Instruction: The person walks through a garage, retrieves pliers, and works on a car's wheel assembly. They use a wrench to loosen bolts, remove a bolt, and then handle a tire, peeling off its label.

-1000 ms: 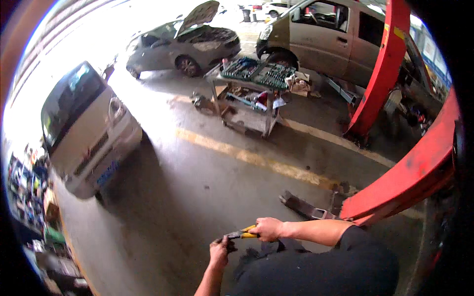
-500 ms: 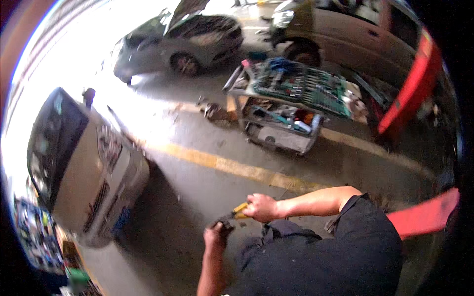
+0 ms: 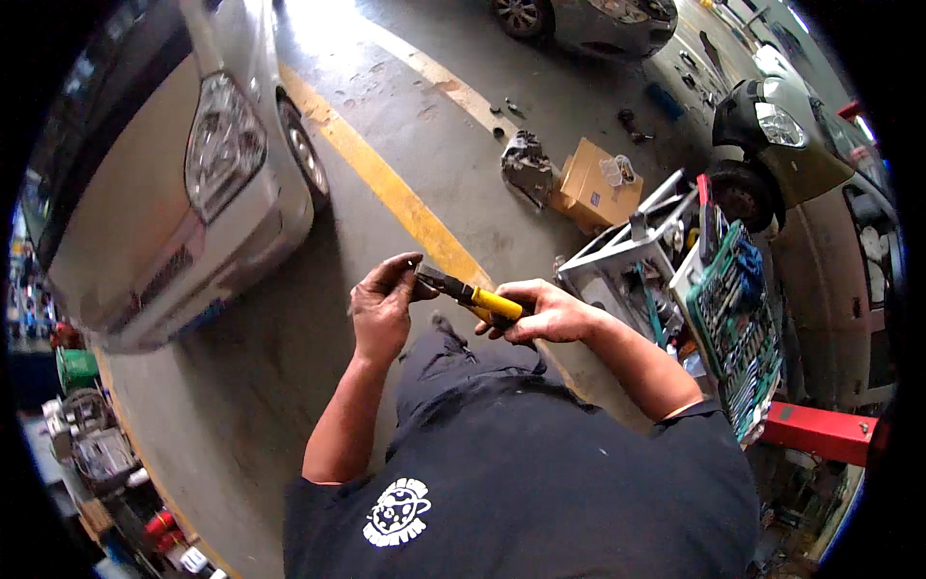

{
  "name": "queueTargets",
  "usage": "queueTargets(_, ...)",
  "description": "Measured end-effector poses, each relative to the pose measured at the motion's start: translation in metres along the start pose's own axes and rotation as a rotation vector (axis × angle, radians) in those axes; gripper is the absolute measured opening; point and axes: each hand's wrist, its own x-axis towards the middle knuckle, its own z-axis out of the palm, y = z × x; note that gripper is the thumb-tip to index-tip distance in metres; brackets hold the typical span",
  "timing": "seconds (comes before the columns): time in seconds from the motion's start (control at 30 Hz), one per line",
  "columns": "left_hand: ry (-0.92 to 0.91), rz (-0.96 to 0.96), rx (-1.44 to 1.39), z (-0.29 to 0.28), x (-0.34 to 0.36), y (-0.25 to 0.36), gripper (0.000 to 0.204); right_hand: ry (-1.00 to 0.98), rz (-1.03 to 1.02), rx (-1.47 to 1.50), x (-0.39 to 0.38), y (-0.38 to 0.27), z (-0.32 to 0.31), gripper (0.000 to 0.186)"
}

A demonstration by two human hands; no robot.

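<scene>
A pair of pliers with yellow handles (image 3: pixel 496 304) and a dark metal head is held out in front of my body. My right hand (image 3: pixel 548 314) is closed round the handles, with the jaws pointing left. At the jaw tips, the thumb and fingers of my left hand (image 3: pixel 382 307) are pinched together. Something small and dark seems to be between them, too small to name. The fingertips of both hands look blackened.
A silver car (image 3: pixel 183 232) stands close on my left. To the right is a grey tool cart (image 3: pixel 603 265) bearing a green socket set (image 3: pixel 738 323), near a red lift arm (image 3: pixel 820 431). A cardboard box (image 3: pixel 593 188) and a metal part (image 3: pixel 526 169) lie on the floor ahead.
My view has swung and tilted down, bringing the silver car and my torso closer in the picture. The right hand still grips the pliers; the left fingers now pinch at the jaw tips.
</scene>
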Motion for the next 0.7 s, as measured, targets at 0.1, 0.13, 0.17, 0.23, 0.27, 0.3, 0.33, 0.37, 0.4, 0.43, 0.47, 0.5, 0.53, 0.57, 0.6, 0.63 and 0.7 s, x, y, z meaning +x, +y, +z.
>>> queueTargets(0.1, -0.110, 0.025, 0.051, 0.015, 0.109, 0.037, 0.022, -0.006, -0.043, 0.050, 0.048, -0.055, -0.079, 0.043)
queueTargets(0.13, -0.132, 0.036, 0.049, 0.020, 0.144, 0.040, 0.022, -0.001, -0.046, 0.063, 0.062, -0.069, -0.105, 0.044)
queueTargets(0.17, -0.144, 0.046, 0.046, 0.025, 0.180, 0.043, 0.023, 0.005, -0.051, 0.089, 0.078, -0.087, -0.129, 0.043)
queueTargets(0.23, -0.193, 0.063, 0.116, 0.027, 0.259, 0.044, 0.023, -0.014, -0.083, 0.086, 0.121, -0.106, -0.188, 0.044)
queueTargets(0.27, -0.208, 0.067, 0.147, 0.028, 0.297, 0.042, 0.023, 0.000, -0.054, 0.096, 0.143, -0.119, -0.218, 0.045)
queueTargets(0.3, -0.206, 0.047, 0.137, 0.030, 0.333, 0.041, 0.023, 0.008, -0.021, 0.103, 0.165, -0.131, -0.248, 0.047)
queueTargets(0.33, -0.207, 0.042, 0.141, 0.033, 0.375, 0.046, 0.023, -0.009, -0.038, 0.138, 0.191, -0.145, -0.281, 0.049)
queueTargets(0.37, -0.204, 0.038, 0.143, 0.034, 0.416, 0.050, 0.023, -0.027, -0.037, 0.162, 0.216, -0.159, -0.311, 0.049)
queueTargets(0.4, -0.186, 0.030, 0.134, 0.031, 0.453, 0.049, 0.023, -0.047, -0.035, 0.184, 0.240, -0.172, -0.340, 0.049)
queueTargets(0.43, -0.158, 0.032, 0.104, 0.031, 0.487, 0.055, 0.023, -0.061, -0.036, 0.213, 0.261, -0.188, -0.363, 0.049)
queueTargets(0.47, -0.132, 0.034, 0.074, 0.032, 0.521, 0.062, 0.023, -0.099, -0.053, 0.211, 0.286, -0.206, -0.393, 0.050)
queueTargets(0.5, -0.107, 0.038, 0.042, 0.034, 0.554, 0.070, 0.023, -0.112, -0.053, 0.316, 0.311, -0.226, -0.418, 0.051)
queueTargets(0.53, -0.064, 0.051, 0.058, 0.036, 0.582, 0.081, 0.022, -0.167, 0.002, 0.300, 0.332, -0.257, -0.444, 0.051)
queueTargets(0.57, -0.030, 0.024, 0.026, 0.035, 0.608, 0.088, 0.022, -0.221, 0.056, 0.282, 0.351, -0.286, -0.468, 0.052)
queueTargets(0.6, -0.017, 0.003, 0.035, 0.032, 0.633, 0.097, 0.021, -0.248, 0.059, 0.274, 0.372, -0.302, -0.488, 0.052)
queueTargets(0.63, -0.006, -0.009, 0.044, 0.032, 0.663, 0.105, 0.021, -0.275, 0.056, 0.259, 0.392, -0.317, -0.513, 0.052)
queueTargets(0.7, -0.005, 0.008, 0.139, 0.029, 0.725, 0.121, 0.021, -0.307, 0.109, 0.112, 0.437, -0.356, -0.566, 0.049)
